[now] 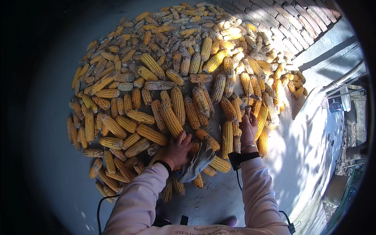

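Observation:
Many dried yellow corn cobs lie spread over the pale floor in front of me. The fingers of my left hand (178, 152) are closed round the lower end of a long yellow corn cob (171, 120), whose far end points up and slightly left. Beside that hand, a crumpled grey cloth (197, 162) rests on some cobs. My right hand (248, 129) is closed round the dark handle of a thin tool, apparently a screwdriver (247, 109), its slim metal shaft pointing away from me among the cobs. The shaft's tip is hard to make out.
Greyish, partly bare or mouldy cobs (156, 43) fill the far part of the pile. A brick-paved strip (290, 23) runs behind at the right. At the far right are a pale pole (344, 80) and a bluish container (336, 105). Sunlight patches the floor (301, 156).

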Motion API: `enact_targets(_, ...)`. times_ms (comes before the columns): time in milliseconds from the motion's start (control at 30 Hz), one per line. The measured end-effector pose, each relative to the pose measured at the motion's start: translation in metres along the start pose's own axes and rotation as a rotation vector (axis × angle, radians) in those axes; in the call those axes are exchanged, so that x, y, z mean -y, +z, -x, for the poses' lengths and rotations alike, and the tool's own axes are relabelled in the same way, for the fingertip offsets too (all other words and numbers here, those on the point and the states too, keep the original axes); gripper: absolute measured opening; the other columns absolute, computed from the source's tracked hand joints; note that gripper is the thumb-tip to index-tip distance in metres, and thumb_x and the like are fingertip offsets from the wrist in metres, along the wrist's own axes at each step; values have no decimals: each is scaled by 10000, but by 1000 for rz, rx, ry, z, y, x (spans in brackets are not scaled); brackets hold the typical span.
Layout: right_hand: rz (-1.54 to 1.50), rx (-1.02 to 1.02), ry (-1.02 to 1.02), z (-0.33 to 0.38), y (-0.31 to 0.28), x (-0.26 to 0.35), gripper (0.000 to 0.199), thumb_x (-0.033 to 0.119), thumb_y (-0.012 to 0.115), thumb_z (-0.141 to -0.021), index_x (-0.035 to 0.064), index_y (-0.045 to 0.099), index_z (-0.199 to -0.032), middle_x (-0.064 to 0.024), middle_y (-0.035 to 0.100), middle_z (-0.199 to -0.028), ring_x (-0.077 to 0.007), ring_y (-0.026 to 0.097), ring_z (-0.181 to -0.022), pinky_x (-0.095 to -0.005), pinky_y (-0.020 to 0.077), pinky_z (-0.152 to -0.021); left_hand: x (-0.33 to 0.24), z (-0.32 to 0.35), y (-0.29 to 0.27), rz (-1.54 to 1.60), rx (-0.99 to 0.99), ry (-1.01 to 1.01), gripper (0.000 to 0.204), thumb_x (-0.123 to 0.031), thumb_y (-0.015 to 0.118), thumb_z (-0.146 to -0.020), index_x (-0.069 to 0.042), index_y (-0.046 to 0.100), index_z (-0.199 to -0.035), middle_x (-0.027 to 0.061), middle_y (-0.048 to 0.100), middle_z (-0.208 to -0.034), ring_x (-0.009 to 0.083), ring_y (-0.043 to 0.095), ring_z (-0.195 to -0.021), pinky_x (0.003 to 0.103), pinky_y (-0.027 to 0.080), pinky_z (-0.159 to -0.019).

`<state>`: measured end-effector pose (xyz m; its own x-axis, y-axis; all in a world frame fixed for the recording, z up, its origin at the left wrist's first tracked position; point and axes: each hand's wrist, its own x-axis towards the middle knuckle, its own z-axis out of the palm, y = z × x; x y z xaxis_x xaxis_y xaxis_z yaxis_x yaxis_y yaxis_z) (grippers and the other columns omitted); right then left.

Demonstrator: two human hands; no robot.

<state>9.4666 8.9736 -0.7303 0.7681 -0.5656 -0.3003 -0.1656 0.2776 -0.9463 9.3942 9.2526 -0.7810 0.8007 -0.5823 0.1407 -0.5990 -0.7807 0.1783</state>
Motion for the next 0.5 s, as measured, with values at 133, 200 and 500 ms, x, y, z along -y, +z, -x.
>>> enact_targets(133,161,-61,-63,-40,-44,6,407,113,568,-800,-10,442,-1167,-21,541,-693,-88,466,-457,-220,379,-400,0,0,1,0,51,-4,338,-378,562,-687,-158,578,-943,53,300,-1313,317,140,-1266,580,247,-926)
enact_targets(200,196,-83,-13,-60,-56,9,404,104,560,-792,-12,451,-1163,-22,534,-672,-94,464,-444,-223,382,-391,0,0,1,7,41,-6,340,-382,563,-684,-159,577,-940,53,305,-1306,319,143,-1264,576,249,-928)
enact_targets(500,605,322,-7,-59,-36,36,318,142,595,-792,25,550,-1085,10,549,-680,-66,456,-473,-220,367,-412,-1,-2,0,-11,-6,5,341,-376,578,-680,-172,575,-952,41,308,-1306,325,159,-1261,556,272,-907)
